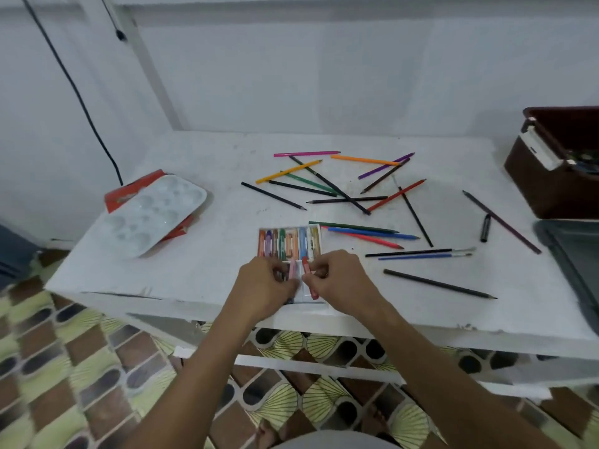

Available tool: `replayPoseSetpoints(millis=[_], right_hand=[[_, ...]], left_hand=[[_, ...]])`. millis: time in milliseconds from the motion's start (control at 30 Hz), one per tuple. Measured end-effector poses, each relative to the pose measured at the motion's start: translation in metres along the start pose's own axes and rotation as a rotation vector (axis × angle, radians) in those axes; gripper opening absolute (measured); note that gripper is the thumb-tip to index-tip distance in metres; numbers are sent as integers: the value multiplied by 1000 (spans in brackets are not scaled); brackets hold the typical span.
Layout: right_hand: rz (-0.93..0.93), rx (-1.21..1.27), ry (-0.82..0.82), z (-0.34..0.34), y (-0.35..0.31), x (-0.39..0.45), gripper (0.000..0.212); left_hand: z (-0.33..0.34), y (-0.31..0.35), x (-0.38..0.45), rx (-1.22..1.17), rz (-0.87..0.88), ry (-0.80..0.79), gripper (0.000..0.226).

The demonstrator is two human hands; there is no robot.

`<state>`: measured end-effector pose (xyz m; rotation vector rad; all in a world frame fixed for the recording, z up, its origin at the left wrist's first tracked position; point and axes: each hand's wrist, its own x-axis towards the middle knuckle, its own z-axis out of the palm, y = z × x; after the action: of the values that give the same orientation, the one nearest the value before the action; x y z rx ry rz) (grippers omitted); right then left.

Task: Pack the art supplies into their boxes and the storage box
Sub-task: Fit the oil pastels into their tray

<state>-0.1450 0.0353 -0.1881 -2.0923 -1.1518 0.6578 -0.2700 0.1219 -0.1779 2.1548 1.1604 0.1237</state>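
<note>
Pinching a red crayon [309, 277] in right hand [340, 280], left hand [265, 286] gripping a pink one [292, 268] just beside, both over the crayon tray [316, 304]; better laid flat into free slots below.

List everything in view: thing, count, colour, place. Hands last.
crayon tray: one, white, table front centre, far row filled with mixed colours
red crayon: one, near row of tray, held by right hand
pink crayon: one, near row, at left hand
coloured pencils: a couple of dozen, mixed colours, scattered centre and right
paintbrushes: two, black and blue handles, right of tray
black cap or marker: one, far right
paint palette: one, white, left, lying on red box
storage box: one, dark brown, right edge
table: one, white
left hand: over tray's near row
right hand: pinching red crayon
</note>
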Motion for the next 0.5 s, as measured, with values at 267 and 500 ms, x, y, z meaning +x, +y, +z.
replayPoseSetpoints(millis=[267, 500], right_hand=[[30, -10, 30, 12, -3, -1, 30], [6, -53, 17, 9, 5, -7, 33]], left_hand=[[6, -5, 0, -27, -3, -18, 38], [10, -11, 1, -32, 57, -21, 41]])
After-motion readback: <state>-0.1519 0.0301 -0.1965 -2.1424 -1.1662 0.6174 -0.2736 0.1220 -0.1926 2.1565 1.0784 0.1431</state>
